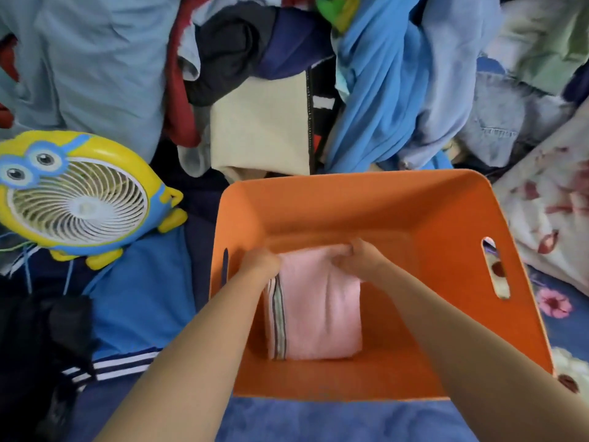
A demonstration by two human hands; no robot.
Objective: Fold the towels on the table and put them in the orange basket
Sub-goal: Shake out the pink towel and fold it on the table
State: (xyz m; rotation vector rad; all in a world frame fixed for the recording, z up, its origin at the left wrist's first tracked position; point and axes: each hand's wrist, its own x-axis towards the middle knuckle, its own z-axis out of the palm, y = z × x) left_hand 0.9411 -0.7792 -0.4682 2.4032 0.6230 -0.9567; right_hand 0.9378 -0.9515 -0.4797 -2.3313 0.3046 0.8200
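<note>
A folded pink towel (318,317) with a striped band along its left edge lies inside the orange basket (446,218), on its floor. Both my arms reach down into the basket. My left hand (259,261) grips the towel's far left corner, fingers curled under the fold. My right hand (358,258) grips the towel's far right corner, fingers curled over the cloth. The towel's far edge is hidden under both hands.
A yellow and blue cartoon fan (76,196) lies left of the basket. A heap of clothes fills the back, with a cream cloth (258,132) and blue garments (382,100). A floral pillow (554,199) lies at right. Blue floral bedding (318,419) runs along the near edge.
</note>
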